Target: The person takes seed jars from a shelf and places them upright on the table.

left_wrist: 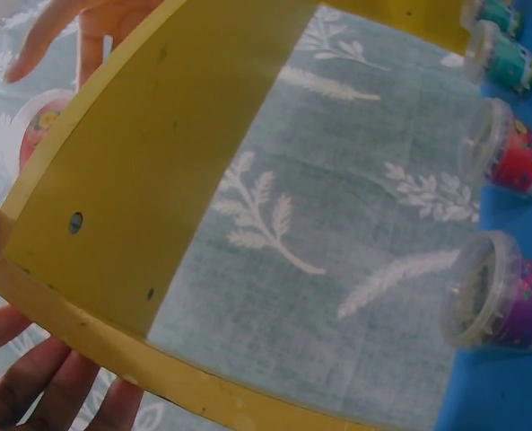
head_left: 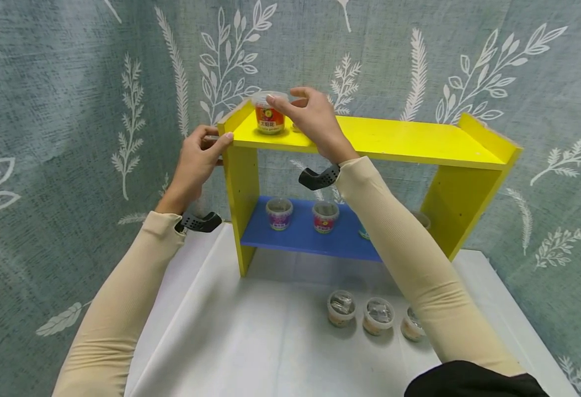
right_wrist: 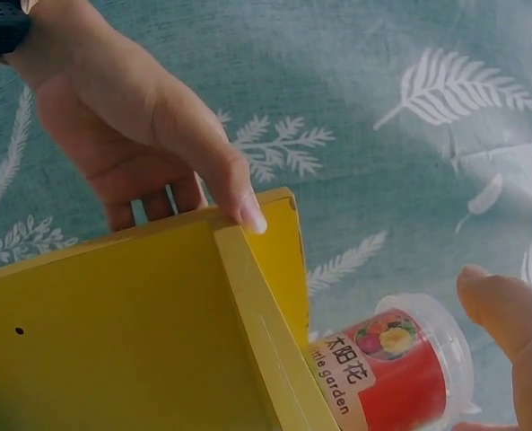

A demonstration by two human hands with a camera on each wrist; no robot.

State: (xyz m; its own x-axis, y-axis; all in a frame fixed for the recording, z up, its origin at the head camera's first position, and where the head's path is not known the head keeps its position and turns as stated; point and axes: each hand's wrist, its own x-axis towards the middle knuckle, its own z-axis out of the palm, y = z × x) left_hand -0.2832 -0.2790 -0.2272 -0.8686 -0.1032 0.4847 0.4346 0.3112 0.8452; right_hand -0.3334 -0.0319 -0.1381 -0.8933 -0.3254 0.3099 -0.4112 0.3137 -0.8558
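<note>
Your right hand [head_left: 310,118] has its fingers curled round the lid of the orange-labelled cup [head_left: 269,113], which stands upright, long axis vertical, at the left end of the yellow top shelf [head_left: 394,140]. Your left hand [head_left: 196,160] grips the shelf's left corner. Several cups sit on the blue shelf [head_left: 300,234]; three cups [head_left: 377,315] wait on the table [head_left: 250,342].

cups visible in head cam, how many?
7 sure: orange cup on the yellow top shelf, purple and red on the blue shelf, another peeking past the sleeve, three on the table. The arm may hide more.
</note>
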